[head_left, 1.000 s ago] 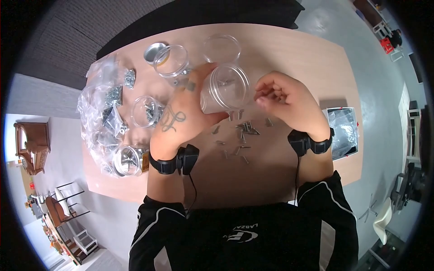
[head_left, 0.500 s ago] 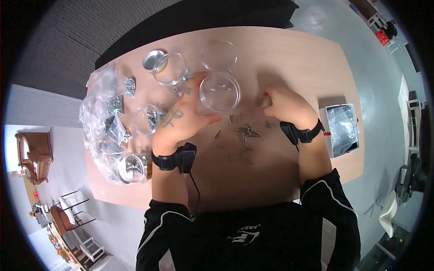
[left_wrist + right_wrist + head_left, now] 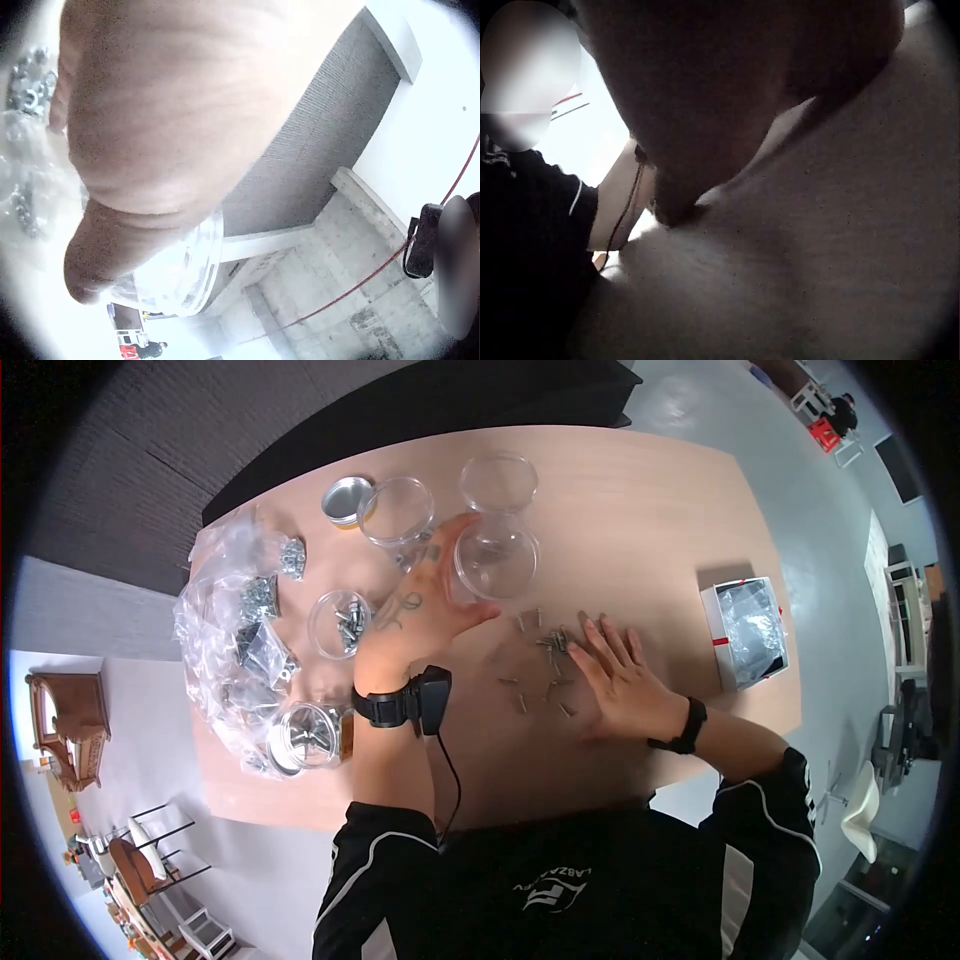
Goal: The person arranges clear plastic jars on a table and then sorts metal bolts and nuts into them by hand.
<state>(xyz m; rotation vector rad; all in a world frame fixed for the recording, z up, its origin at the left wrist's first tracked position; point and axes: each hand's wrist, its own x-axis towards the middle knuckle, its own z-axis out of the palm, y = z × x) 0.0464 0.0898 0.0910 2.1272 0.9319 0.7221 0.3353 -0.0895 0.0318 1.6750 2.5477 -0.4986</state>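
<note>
My left hand (image 3: 425,600) is around the side of a clear round jar (image 3: 497,560), thumb on the near side and fingers on the far side. In the left wrist view the jar (image 3: 191,277) shows behind the thumb of that hand (image 3: 165,112). My right hand (image 3: 635,695) lies palm down with fingers spread, its fingertips beside a small scatter of screws (image 3: 555,645). The right wrist view shows this hand (image 3: 705,90) dark, low over the tabletop, with no screws in sight.
Clear plastic bags of hardware (image 3: 225,630) cover the table's left side. Near them are a clear container of screws (image 3: 340,625) and a jar on its side (image 3: 310,737). Clear round pieces (image 3: 498,483) and a metal tin (image 3: 347,500) stand farther back. A white box (image 3: 748,632) sits right.
My right hand has come down toward the table's near side, turned palm down and spread its fingers. The jar at my left hand, tilted earlier, has its round opening facing up.
</note>
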